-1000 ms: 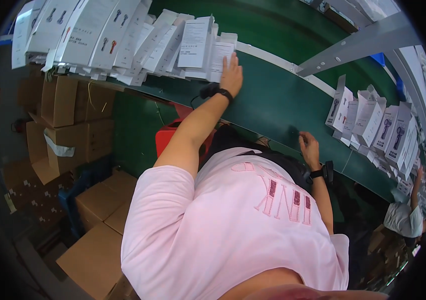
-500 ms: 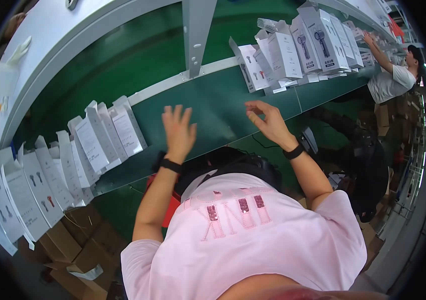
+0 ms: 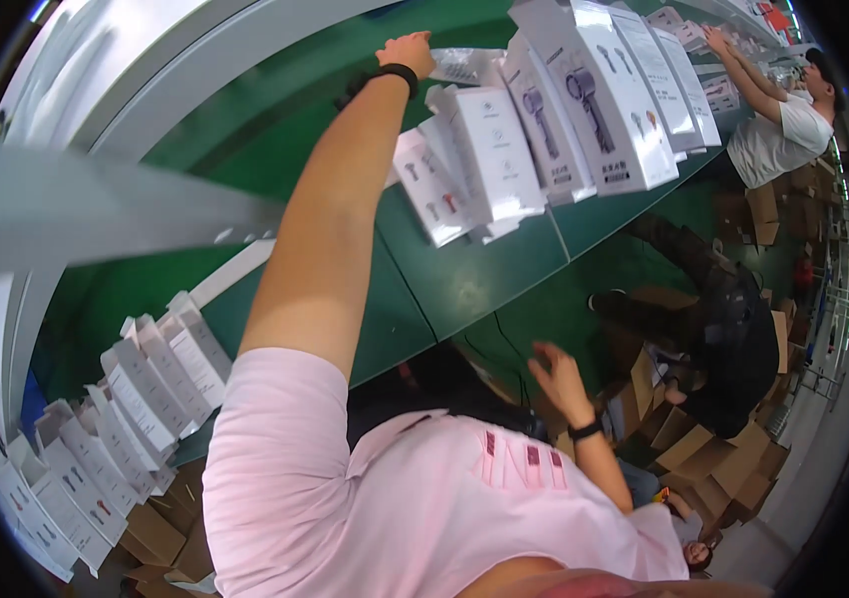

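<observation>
My left hand [image 3: 407, 54] is stretched far out over the green bench [image 3: 464, 284], its fingers curled, at the left end of a clear plastic package [image 3: 469, 66]. The back of the hand hides what is in the fingers, if anything. Below and right of it stands a row of upright white boxes: a plain-sided box with small icons [image 3: 496, 154], a box picturing a handheld fan [image 3: 547, 125] and a larger fan box [image 3: 616, 105]. Off the bench's near edge, my right hand [image 3: 562, 384] hangs with fingers apart, holding nothing.
Another row of white boxes with raised flaps [image 3: 136, 399] lines the bench at left. A grey metal post [image 3: 116, 204] rises close by on the left. At the far right a co-worker [image 3: 783, 130] reaches over the bench. Brown cartons [image 3: 718, 468] stand on the floor.
My left arm has stretched forward and to the right, up to the clear package. My right hand has dropped back from over the bench. The view has swung right.
</observation>
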The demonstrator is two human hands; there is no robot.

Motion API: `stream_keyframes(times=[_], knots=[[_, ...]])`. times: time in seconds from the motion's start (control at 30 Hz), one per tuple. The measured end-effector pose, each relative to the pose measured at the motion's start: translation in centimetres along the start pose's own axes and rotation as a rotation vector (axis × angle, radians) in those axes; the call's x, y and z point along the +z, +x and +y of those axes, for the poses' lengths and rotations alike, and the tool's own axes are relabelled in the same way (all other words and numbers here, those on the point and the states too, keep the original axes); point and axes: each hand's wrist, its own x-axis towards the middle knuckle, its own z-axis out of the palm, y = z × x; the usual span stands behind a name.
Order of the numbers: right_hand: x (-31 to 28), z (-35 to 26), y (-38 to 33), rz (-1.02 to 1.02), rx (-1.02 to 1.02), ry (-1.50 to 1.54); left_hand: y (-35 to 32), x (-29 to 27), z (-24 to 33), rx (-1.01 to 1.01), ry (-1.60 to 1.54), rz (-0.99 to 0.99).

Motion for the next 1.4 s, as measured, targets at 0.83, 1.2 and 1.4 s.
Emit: stream_keyframes(times=[0.83, 1.2, 1.4], knots=[[-3.4, -8.6, 5.0, -0.045, -0.135, 0.203, -9.9, -11.3, -0.7, 0.030, -0.200, 0.493], [-9.3, -28.8, 3.9, 0.396, -1.180, -0.170, -37.6, -18.0, 7.4, 0.005, -1.030, 0.565], [-7.4, -30.8, 1.6, 0.137, -1.100, 0.132, -43.5, -21.5, 6.2, -0.096, -1.457, 0.340]])
